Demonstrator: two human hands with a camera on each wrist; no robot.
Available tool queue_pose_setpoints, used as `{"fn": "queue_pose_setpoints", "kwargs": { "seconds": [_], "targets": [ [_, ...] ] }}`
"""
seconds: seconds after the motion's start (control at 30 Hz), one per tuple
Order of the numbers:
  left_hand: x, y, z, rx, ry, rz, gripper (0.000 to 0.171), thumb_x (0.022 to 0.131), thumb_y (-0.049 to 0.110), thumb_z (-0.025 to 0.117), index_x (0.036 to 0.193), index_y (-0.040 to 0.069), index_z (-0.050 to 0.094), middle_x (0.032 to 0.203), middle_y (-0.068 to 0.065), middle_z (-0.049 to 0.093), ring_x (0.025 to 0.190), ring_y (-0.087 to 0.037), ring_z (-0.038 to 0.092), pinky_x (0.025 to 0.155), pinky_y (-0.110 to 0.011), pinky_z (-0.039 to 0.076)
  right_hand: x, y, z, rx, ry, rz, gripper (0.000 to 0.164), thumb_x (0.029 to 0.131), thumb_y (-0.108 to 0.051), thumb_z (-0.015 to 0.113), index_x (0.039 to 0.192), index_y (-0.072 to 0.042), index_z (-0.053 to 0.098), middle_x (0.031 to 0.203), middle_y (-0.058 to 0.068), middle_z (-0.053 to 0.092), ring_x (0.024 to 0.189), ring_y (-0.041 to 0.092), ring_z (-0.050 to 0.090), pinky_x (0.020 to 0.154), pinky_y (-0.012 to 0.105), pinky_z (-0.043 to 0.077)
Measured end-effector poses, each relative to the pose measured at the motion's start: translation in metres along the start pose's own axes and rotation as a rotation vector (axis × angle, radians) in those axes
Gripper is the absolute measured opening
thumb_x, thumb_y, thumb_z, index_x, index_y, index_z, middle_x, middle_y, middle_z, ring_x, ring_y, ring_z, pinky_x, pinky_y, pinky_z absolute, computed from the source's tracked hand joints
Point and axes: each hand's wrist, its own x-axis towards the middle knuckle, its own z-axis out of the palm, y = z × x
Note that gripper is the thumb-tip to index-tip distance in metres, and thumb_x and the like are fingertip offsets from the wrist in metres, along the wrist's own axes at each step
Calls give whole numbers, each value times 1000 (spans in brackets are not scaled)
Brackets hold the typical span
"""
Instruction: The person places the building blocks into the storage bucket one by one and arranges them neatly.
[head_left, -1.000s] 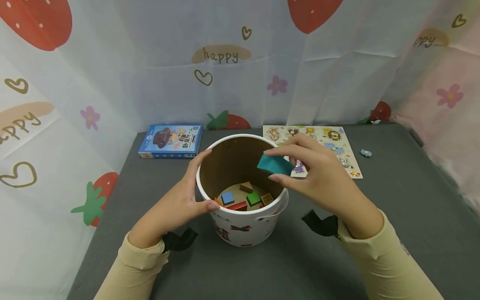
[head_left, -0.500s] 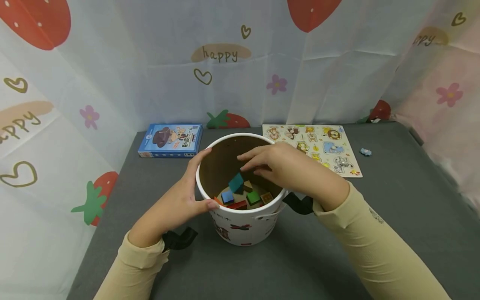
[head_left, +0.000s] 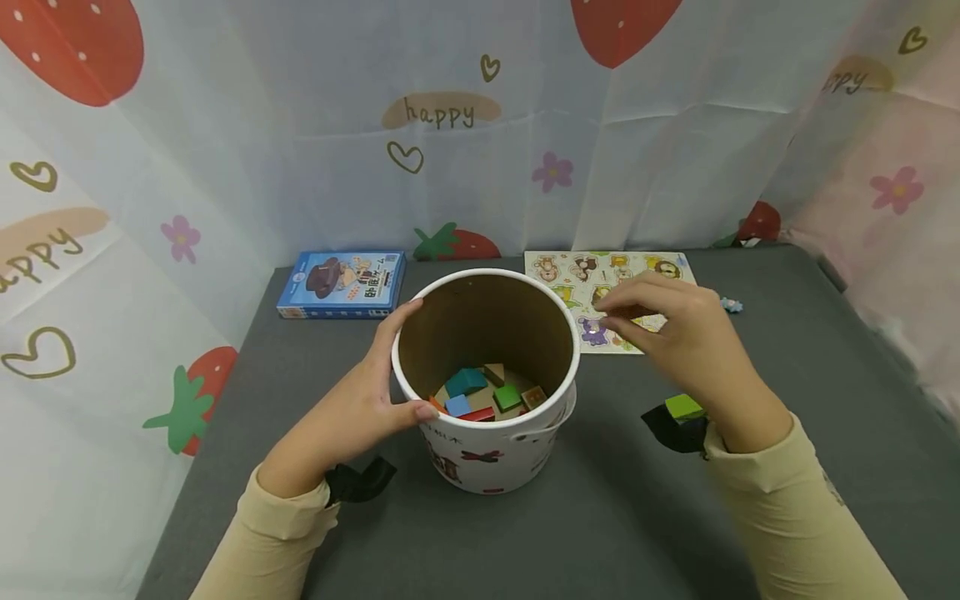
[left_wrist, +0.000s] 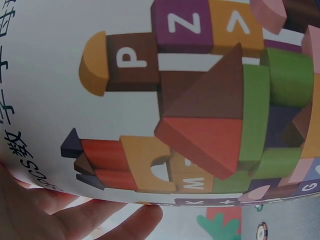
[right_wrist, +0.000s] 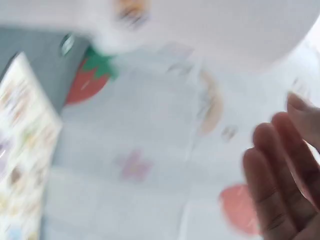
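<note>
A white bucket (head_left: 495, 457) with printed pictures stands upright on the dark table. My left hand (head_left: 367, 392) grips its rim from the left, thumb at the front and fingers along the outer side. Inside, on the bottom, lie a teal block (head_left: 466, 382), a blue block (head_left: 457, 406), a green block (head_left: 507, 397), a red block (head_left: 478, 414) and brown ones. My right hand (head_left: 675, 325) hovers over the right side, near the picture board, fingers loosely bent and holding nothing. In the right wrist view, the fingers (right_wrist: 267, 185) are blurred and bare.
Behind the bucket lies a blue box (head_left: 341, 284) at left and a picture board (head_left: 551, 267) at right, partly covered by my hand. A small blue piece (head_left: 731, 305) lies farther right. A bright green piece (head_left: 683, 407) shows beside my right wrist strap.
My right hand has moved into the bucket, let go of the teal block and drawn back out to the right. The teal block now lies on the bucket's bottom. The left hand stays put.
</note>
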Motion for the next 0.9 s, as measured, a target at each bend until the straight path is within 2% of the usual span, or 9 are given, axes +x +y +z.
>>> {"fn": "queue_pose_setpoints", "kwargs": {
  "seconds": [0.07,0.17,0.27,0.37,0.47,0.6,0.9],
  "targets": [
    [0,0,0,-2,1,-3,103,73,70,65,149,43,2,151,-4,20,129,-32,36,92,-54,42,-14,16,-5,-75,-41,89,25,75,-5,80,94,-19,72,91,-10,65,80,3,62,70,24,50],
    [-1,1,-1,1,3,-10,103,73,71,64,149,43,1,151,-3,19,130,-33,35,92,-55,42,-37,39,-16,-171,-203,289,23,79,-12,78,101,-18,72,95,-4,67,83,12,64,70,35,51],
    [-2,1,0,9,5,-18,103,73,72,63,149,44,0,152,-2,18,130,-33,35,92,-57,41,-60,61,-30,-203,-407,506,36,83,-24,76,116,-13,68,109,10,66,96,28,62,74,48,48],
    [-4,0,0,3,7,-22,102,74,71,64,149,43,1,152,-2,18,131,-33,34,92,-57,41,-82,83,-41,-220,-565,646,54,81,-35,76,125,-8,62,116,21,61,103,37,57,73,52,46],
    [-5,0,1,-5,8,-24,102,74,69,65,149,43,1,152,-2,18,131,-33,33,91,-57,42,-101,102,-43,-232,-644,669,63,78,-37,79,125,-1,59,115,27,58,98,40,58,71,51,47],
    [-4,1,2,-13,10,-14,103,74,68,65,150,42,1,151,-1,18,131,-33,33,91,-56,42,-120,119,-36,-199,-679,663,61,74,-32,82,122,0,61,109,25,59,91,38,58,71,50,46],
    [1,2,4,-9,5,-13,102,74,69,65,149,43,1,153,0,15,132,-34,31,90,-57,42,-140,132,-31,-132,-573,691,36,77,-21,81,104,-2,67,96,16,65,86,32,60,72,50,47]
  ]
}}
